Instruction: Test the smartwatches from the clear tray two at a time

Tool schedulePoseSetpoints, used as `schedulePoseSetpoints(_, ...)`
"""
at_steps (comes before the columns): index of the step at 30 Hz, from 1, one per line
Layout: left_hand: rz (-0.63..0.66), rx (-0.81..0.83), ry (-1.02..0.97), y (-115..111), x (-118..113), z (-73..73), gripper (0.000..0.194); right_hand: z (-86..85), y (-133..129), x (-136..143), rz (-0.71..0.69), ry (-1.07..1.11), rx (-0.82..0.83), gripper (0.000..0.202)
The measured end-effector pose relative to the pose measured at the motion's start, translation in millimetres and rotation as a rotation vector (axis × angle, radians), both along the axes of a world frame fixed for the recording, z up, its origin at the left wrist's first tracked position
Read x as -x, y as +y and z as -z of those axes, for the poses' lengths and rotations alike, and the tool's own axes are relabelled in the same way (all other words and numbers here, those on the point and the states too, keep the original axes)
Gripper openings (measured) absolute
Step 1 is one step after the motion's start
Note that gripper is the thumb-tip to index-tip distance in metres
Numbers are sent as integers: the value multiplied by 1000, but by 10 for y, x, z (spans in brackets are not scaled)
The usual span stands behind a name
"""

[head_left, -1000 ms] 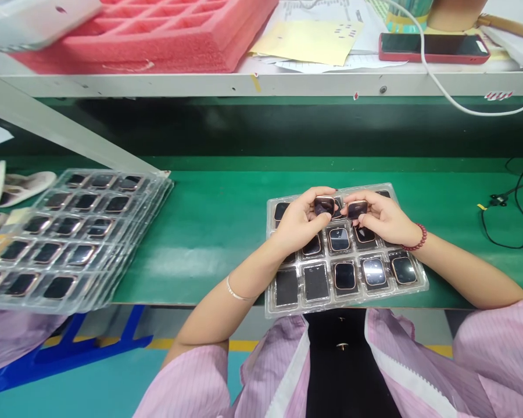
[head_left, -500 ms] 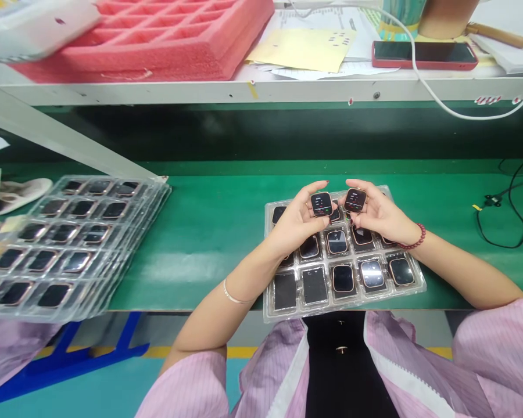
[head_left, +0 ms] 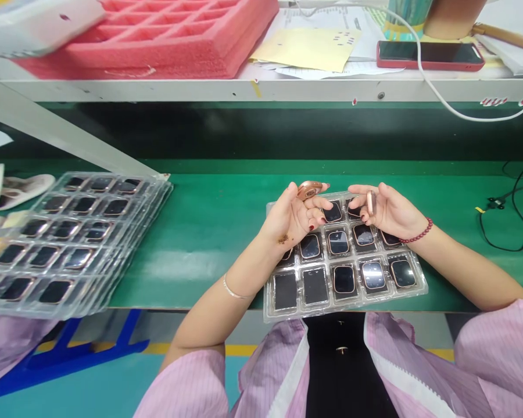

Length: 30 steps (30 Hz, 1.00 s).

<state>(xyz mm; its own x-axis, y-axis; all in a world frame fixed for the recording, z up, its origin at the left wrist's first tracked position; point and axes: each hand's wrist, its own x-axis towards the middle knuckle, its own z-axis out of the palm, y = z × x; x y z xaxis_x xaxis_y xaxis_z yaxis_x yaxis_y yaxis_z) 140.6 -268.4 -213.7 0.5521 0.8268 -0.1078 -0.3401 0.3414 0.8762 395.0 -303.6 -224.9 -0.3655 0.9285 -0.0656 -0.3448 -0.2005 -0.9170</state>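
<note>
A rose-gold smartwatch case [head_left: 309, 189] is pinched edge-on between the thumb and fingertips of the left hand [head_left: 294, 219], and a second smartwatch case [head_left: 370, 202] is gripped upright, edge toward the camera, by the curled fingers of the right hand [head_left: 386, 210], both held just above the far rows of a clear blister tray [head_left: 270, 310] whose near edge overhangs the front lip of the green bench mat [head_left: 218, 232]. Open mat is left between that tray and a stack of filled trays [head_left: 65, 238] at the left, while the space behind is closed off by a low white shelf [head_left: 261, 90] on which a red foam tray [head_left: 165, 35], a yellow paper [head_left: 307, 46] and a red phone [head_left: 431, 53] with a white cable [head_left: 444, 98] are carried. A black cable [head_left: 509, 191] is seen lying on the mat to the right, well apart from the hands.
</note>
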Motion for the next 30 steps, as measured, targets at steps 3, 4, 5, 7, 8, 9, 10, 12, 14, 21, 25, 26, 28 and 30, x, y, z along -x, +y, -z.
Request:
schedulePoseSetpoints(3,-7,42,-12,-5,-14,-20,62,-11,-9,6,-31,82,47,49)
schedulePoseSetpoints(4,-11,56,-20,-10,-20,-30,62,-18,-14,7,-37,107,73,48)
schedulePoseSetpoints(5,-12,69,-28,-15,-26,-39,61,-26,-21,9,-38,121,96,46)
schedulePoseSetpoints(7,-3,94,-46,-21,-36,-54,59,-42,-36,12,-27,117,122,46)
schedulePoseSetpoints(8,4,106,-56,-22,-39,-59,58,-48,-43,14,-20,106,124,49)
schedulePoseSetpoints(9,12,118,-67,-21,-40,-63,57,-52,-49,16,-18,94,121,53)
schedulePoseSetpoints(10,19,127,-79,-19,-40,-65,56,-55,-54,17,-20,85,116,55)
schedulePoseSetpoints(12,29,135,-104,-16,-38,-67,54,-54,-57,15,-36,81,111,52)
schedulePoseSetpoints(14,40,135,-122,-14,-36,-65,53,-48,-54,11,-52,91,121,48)
schedulePoseSetpoints(21,53,138,-89,-20,-40,-60,58,-25,-3,10,-71,158,183,51)
schedulePoseSetpoints(25,51,140,-62,-24,-43,-69,60,-33,15,17,-80,193,208,54)
schedulePoseSetpoints(26,54,141,-56,-24,-43,-70,60,-37,15,20,-74,192,210,52)
schedulePoseSetpoints(28,63,142,-48,-21,-41,-67,60,-47,8,29,-56,188,200,46)
schedulePoseSetpoints(30,75,133,-52,-19,-38,-56,58,-53,-6,42,-40,185,173,41)
